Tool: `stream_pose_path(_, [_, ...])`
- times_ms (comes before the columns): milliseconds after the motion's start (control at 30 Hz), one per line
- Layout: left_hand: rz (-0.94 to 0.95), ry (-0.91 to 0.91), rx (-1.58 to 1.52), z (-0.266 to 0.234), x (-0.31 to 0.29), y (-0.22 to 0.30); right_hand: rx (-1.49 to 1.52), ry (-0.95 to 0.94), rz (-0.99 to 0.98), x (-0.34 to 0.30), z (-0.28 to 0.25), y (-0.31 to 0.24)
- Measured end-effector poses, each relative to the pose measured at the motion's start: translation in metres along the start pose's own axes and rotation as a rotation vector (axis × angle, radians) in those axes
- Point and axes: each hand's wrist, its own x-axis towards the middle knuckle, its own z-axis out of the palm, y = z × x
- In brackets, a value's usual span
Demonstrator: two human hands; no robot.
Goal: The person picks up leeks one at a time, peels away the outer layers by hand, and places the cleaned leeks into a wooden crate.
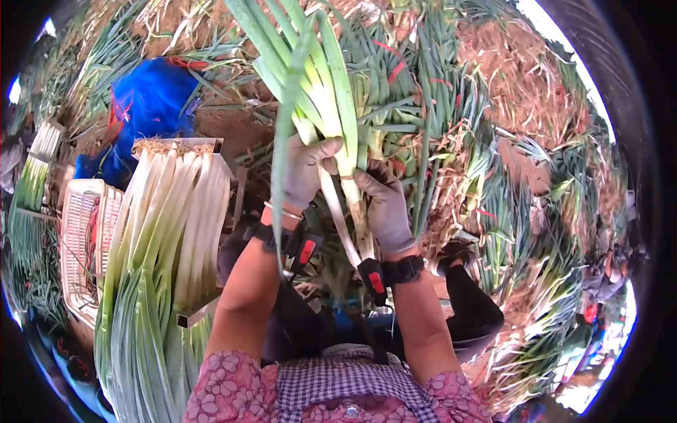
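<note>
Both hands wear grey gloves. My left hand (305, 173) is closed around the pale stalks of a bunch of green onions (331, 106) that I hold upright in front of me. My right hand (384, 201) grips the white lower stems of the same bunch, just below and to the right of the left hand. The long green leaves rise toward the top of the view. Dark straps with red tags sit on both wrists.
A thick bundle of cleaned green onions (166, 240) lies in a metal trough at my left. Beside it stands a white plastic crate (81, 240). A blue bag (151, 102) sits behind. Heaps of onions and dry trimmings (508, 141) cover the ground ahead and right.
</note>
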Motion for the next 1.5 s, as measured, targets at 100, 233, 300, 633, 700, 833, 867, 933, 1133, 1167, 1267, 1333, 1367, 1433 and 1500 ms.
stream_pose_path(100, [-0.059,0.054,0.117,0.002,-0.009,-0.01,-0.188,0.036,0.038,-0.013,-0.022,0.008])
stream_pose_path(233, [-0.027,0.192,0.175,-0.01,0.003,0.001,-0.694,0.051,0.263,-0.062,-0.119,0.079])
stream_pose_path(300, [0.068,0.266,0.115,-0.015,0.017,0.003,-1.347,-0.122,0.478,-0.108,-0.177,0.111])
stream_pose_path(633, [-0.058,0.134,0.034,-0.006,0.007,-0.018,-0.412,-0.054,-0.129,-0.015,-0.042,0.005])
stream_pose_path(700, [-0.092,0.024,0.019,-0.001,0.001,-0.011,-0.356,-0.091,-0.136,-0.001,-0.012,-0.006])
stream_pose_path(833, [-0.056,-0.071,-0.208,0.016,-0.005,0.007,0.033,-0.133,0.016,0.005,0.004,-0.019])
stream_pose_path(867, [-0.075,-0.081,-0.225,0.017,-0.005,0.007,0.032,-0.131,0.018,0.004,0.001,-0.019])
stream_pose_path(933, [-0.094,-0.081,-0.211,0.016,-0.004,0.008,0.003,-0.147,0.032,-0.001,-0.008,-0.018])
stream_pose_path(1133, [-0.066,-0.059,-0.15,0.013,-0.003,-0.004,-0.141,-0.026,0.067,-0.024,-0.032,0.005])
stream_pose_path(1167, [-0.083,-0.097,-0.21,0.009,-0.002,-0.006,-0.144,-0.023,0.018,-0.023,-0.027,0.007])
stream_pose_path(1267, [-0.051,-0.179,-0.307,0.003,-0.005,0.0,-0.071,-0.002,0.064,-0.018,-0.026,0.009])
stream_pose_path(1333, [-0.025,-0.224,-0.323,0.008,-0.005,0.003,-0.945,-0.417,-0.655,-0.01,-0.052,0.027])
stream_pose_path(1367, [-0.031,-0.216,-0.328,0.01,-0.006,0.003,-0.782,-0.425,-0.27,-0.02,-0.053,0.026])
stream_pose_path(1433, [-0.039,-0.214,-0.251,0.019,-0.013,0.024,-0.668,-0.63,-0.128,-0.028,-0.065,0.032])
stream_pose_path(1500, [-0.06,-0.22,-0.262,0.011,-0.012,0.016,-0.312,-0.368,0.154,-0.043,-0.04,0.009])
